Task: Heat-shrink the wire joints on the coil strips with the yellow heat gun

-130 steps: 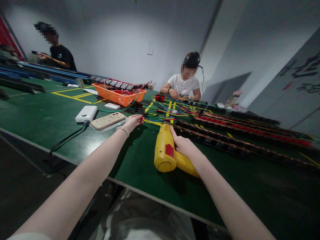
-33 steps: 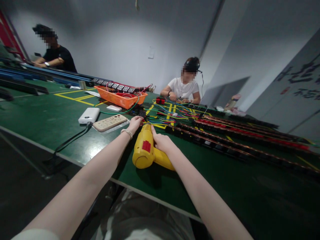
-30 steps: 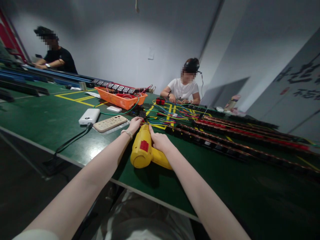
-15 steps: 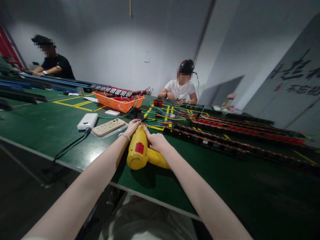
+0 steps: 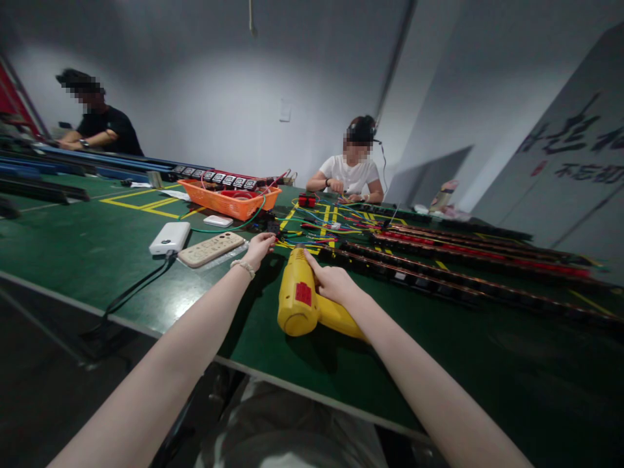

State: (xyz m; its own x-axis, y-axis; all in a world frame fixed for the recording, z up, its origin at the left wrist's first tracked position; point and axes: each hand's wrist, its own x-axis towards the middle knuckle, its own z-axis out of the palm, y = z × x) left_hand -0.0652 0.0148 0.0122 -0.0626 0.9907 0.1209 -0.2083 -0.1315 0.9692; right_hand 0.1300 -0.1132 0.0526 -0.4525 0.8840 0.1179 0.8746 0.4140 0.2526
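Observation:
My right hand (image 5: 333, 284) grips a yellow heat gun (image 5: 302, 300) with a red label, its nozzle pointing away from me over the green table (image 5: 88, 247). My left hand (image 5: 259, 246) reaches out just left of the nozzle, fingers pinched on the end of a bundle of coloured wires (image 5: 312, 233) that spreads across the table. A bracelet sits on my left wrist.
A beige remote control (image 5: 210, 248) and a white power bank (image 5: 169, 238) lie left of my hand. An orange basket (image 5: 229, 199) stands behind them. Long black strips with red and copper parts (image 5: 463, 270) run to the right. Two other people sit at the far side.
The heat gun in my right hand has shifted to the right, away from my left hand. My left hand stays on the wires.

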